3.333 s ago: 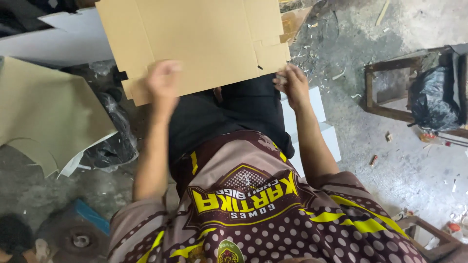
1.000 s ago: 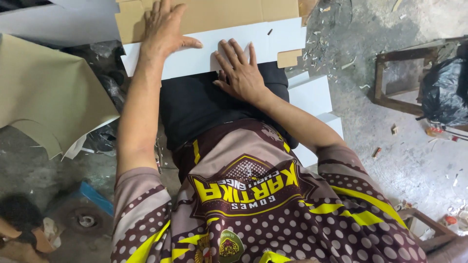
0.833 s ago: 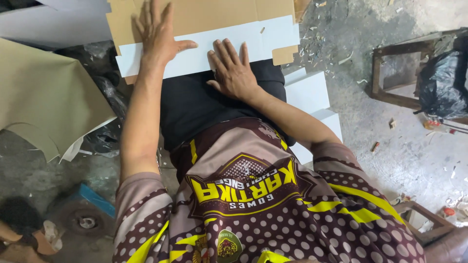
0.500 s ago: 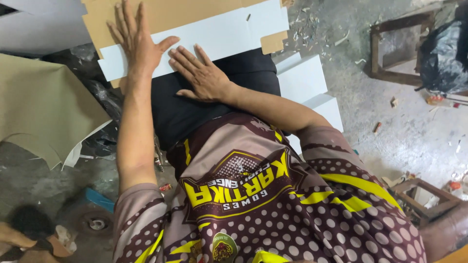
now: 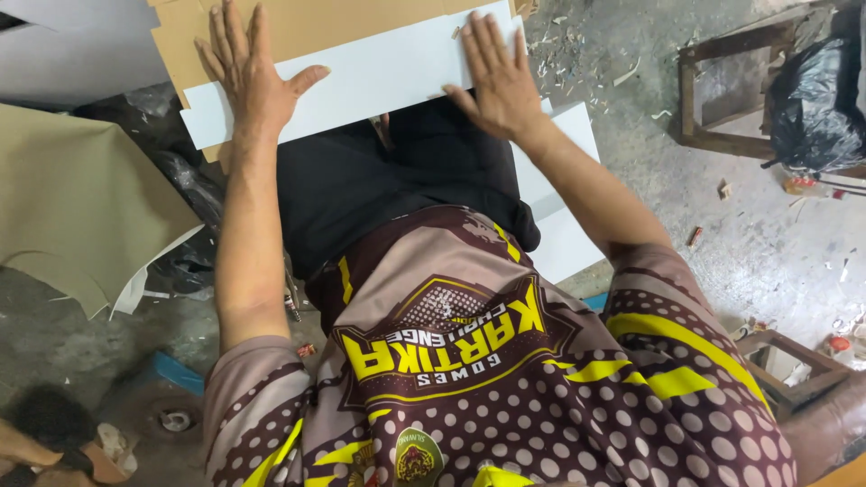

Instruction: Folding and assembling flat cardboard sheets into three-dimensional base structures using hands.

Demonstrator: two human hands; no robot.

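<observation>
Sliding apart since half a second ago, both hands, left [image 5: 248, 77] and right [image 5: 496, 77], press flat, fingers spread, on the folded white flap [image 5: 361, 81] of brown cardboard sheet [image 5: 361, 27] across the lap; fold appears made, creasing unfinished.

Both arms reach forward, forearms bare. The left hand [image 5: 248, 77] lies flat, fingers spread. The right hand [image 5: 496, 77] presses palm-down, fingers together.
</observation>
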